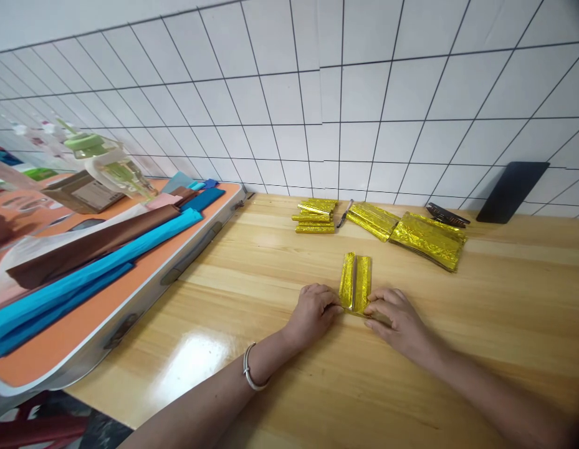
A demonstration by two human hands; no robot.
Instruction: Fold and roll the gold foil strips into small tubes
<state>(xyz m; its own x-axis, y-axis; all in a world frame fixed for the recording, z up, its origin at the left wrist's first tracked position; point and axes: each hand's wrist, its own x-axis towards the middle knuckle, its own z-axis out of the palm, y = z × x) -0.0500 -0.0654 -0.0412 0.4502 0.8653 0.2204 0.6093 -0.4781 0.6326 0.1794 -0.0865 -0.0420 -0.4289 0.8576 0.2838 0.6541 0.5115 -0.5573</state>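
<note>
A folded piece of shiny gold foil paper (363, 280) lies on the wooden table in front of me, with a dark lengthwise gap between its two folded flaps. My left hand (315, 312) pinches its near left corner. At the near right corner, my right hand (394, 318) grips the near edge between thumb and fingers. Behind it, several folded gold foil strips (315, 217) lie in a small pile. Right of that pile are a flat gold foil piece (371, 219) and a larger gold foil stack (429, 242), touching each other.
A pen (345, 213) lies between the gold pieces. A black stapler (447, 215) and a dark phone-like slab (512, 192) are near the tiled wall (293, 100). On the left, an orange-topped table (106, 318) bears blue and brown paper rolls, a cardboard box (86, 192) and a green-lidded bottle (111, 165).
</note>
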